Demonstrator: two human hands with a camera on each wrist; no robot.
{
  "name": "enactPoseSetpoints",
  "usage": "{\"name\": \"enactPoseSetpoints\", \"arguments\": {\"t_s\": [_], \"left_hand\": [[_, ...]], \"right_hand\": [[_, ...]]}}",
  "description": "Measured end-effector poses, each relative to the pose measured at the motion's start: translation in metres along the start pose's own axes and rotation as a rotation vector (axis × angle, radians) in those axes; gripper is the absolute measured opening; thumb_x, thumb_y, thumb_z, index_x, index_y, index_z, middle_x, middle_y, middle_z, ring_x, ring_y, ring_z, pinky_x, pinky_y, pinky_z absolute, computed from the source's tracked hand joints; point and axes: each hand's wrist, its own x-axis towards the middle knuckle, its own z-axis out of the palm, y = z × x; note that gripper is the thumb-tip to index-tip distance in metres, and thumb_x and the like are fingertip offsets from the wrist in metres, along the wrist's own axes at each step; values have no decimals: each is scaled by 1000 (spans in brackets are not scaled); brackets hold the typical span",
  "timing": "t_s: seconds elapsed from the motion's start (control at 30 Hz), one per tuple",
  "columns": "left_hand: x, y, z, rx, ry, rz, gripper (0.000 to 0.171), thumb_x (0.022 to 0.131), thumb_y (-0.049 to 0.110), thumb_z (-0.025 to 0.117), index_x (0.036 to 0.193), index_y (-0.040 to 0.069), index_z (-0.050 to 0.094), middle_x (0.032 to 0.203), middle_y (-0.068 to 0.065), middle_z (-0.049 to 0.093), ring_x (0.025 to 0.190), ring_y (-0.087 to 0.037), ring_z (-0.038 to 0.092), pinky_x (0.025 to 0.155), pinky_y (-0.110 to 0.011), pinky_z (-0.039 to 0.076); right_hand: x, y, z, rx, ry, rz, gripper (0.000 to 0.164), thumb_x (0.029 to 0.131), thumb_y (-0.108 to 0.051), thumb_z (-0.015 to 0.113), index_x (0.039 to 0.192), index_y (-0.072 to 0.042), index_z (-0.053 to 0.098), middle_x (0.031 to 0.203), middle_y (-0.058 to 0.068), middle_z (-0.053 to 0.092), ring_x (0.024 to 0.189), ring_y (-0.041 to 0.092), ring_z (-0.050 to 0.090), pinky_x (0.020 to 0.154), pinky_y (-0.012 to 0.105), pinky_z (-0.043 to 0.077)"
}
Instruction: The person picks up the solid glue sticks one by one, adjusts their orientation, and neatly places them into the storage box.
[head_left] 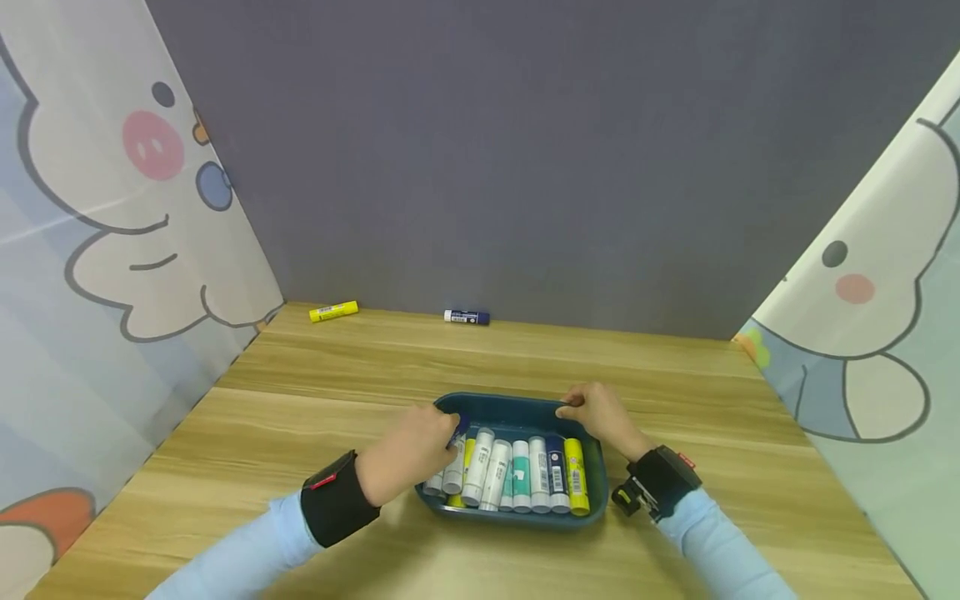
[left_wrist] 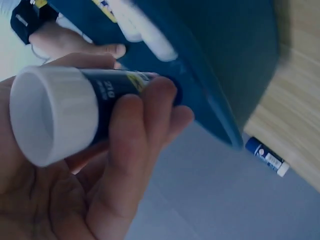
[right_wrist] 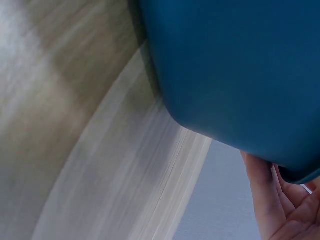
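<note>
A dark teal plastic bin [head_left: 517,520] stands on the wooden table with a row of glue sticks in it: white ones, a turquoise-labelled one [head_left: 521,475], a navy one [head_left: 556,475] and a yellow one [head_left: 575,477] at the right end. Over the bin's left end, my left hand [head_left: 411,448] grips a navy glue stick [left_wrist: 97,107] with a white end, its label reading 21G. At the far right corner, my right hand [head_left: 606,419] holds the bin's rim between thumb and fingers; the right wrist view shows fingers [right_wrist: 267,200] against the outer wall.
Near the table's back edge lie a yellow glue stick [head_left: 333,312] on the left and a navy one with a white end [head_left: 467,317] nearer the middle. A dark grey panel [head_left: 510,167] rises behind. Cartoon-printed cloths [head_left: 135,275] hang on both sides.
</note>
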Motion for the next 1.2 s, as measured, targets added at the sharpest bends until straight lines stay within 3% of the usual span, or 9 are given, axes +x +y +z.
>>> {"name": "enactPoseSetpoints", "arguments": {"t_s": [0.07, 0.13, 0.3, 0.53, 0.8, 1.0, 1.2], "left_hand": [[1, 3, 6, 12, 23, 9, 7, 77, 11, 66, 76, 4, 63, 52, 5, 33, 44, -6, 26, 39, -18, 19], [2, 4, 11, 51, 41, 6, 12, 77, 11, 65, 68, 6, 60, 51, 5, 30, 43, -6, 25, 38, -18, 17], [4, 7, 21, 195, 54, -17, 22, 79, 18, 67, 62, 8, 56, 50, 4, 35, 43, -6, 29, 35, -18, 20], [2, 10, 24, 189, 49, -12, 36, 84, 23, 63, 54, 11, 47, 49, 5, 25, 42, -7, 24, 35, -18, 15], [-7, 12, 23, 289, 69, 93, 20, 79, 14, 66, 61, 9, 59, 51, 1, 43, 47, -7, 32, 36, -20, 24], [-9, 12, 22, 241, 37, 83, 20, 78, 25, 71, 68, 9, 66, 54, -2, 50, 49, -9, 40, 38, -22, 30], [-10, 11, 20, 188, 39, 89, 19, 78, 25, 71, 68, 9, 66, 52, 1, 46, 48, -8, 36, 37, -19, 26]], "right_hand": [[0, 0, 0, -2, 3, -2, 16, 77, -15, 72, 89, -4, 71, 85, 8, 69, 75, 18, 62, 67, 33, 52], [0, 1, 0, -4, 6, -2, 16, 77, -15, 72, 89, -4, 71, 85, 8, 69, 76, 18, 62, 67, 33, 52], [0, 1, 1, -11, 0, -1, 18, 77, -16, 72, 90, -4, 71, 87, 8, 69, 77, 19, 62, 68, 34, 52], [0, 1, 0, 3, 6, -17, 17, 78, -15, 72, 90, -4, 71, 85, 7, 69, 74, 17, 61, 65, 31, 51], [1, 3, -1, 4, 3, -24, 17, 78, -15, 72, 90, -3, 71, 84, 7, 69, 72, 16, 61, 63, 30, 50], [2, 2, 0, -2, -3, -13, 17, 78, -15, 72, 90, -4, 71, 84, 7, 69, 72, 16, 60, 63, 30, 50], [2, 2, 0, -3, -4, -10, 17, 78, -16, 72, 89, -4, 71, 83, 6, 68, 71, 15, 58, 62, 29, 49]]}}
